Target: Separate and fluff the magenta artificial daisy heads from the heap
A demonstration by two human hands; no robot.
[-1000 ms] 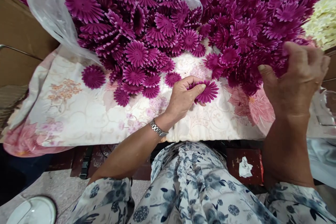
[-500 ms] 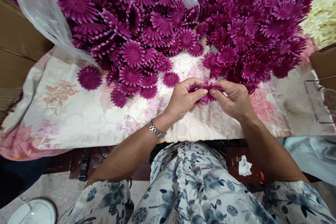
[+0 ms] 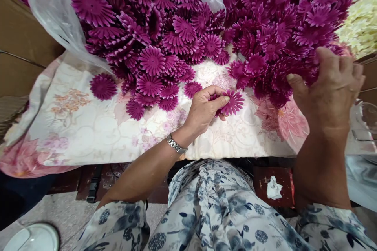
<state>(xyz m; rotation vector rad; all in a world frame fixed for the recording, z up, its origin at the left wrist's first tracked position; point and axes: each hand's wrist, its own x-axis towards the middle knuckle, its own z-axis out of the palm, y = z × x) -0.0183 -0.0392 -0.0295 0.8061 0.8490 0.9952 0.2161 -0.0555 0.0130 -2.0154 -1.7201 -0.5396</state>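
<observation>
My left hand (image 3: 202,111), with a metal watch band at its wrist, pinches a purple artificial flower head (image 3: 235,102) between thumb and fingers over the cloth. Some of its petals are hidden behind the fingers. My right hand (image 3: 330,90) is over the near right side of a tall heap of purple flowers (image 3: 279,31), with thumb and fingers apart and nothing visible in it. A second heap of flat purple flower heads (image 3: 151,60) spills from a clear plastic bag (image 3: 50,19) on the left. A single flower head (image 3: 103,86) lies apart at its near left.
A floral cloth (image 3: 97,133) covers the table. Cardboard boxes (image 3: 26,39) stand at the left edge. Pale yellow flowers (image 3: 361,23) are at the far right, with a clear plastic container (image 3: 365,121) below them. Crumpled white paper (image 3: 274,188) lies below the table edge.
My right hand has let go of the flower head and moved right to the tall heap, its fingers spreading. My left hand keeps its pinch in nearly the same place.
</observation>
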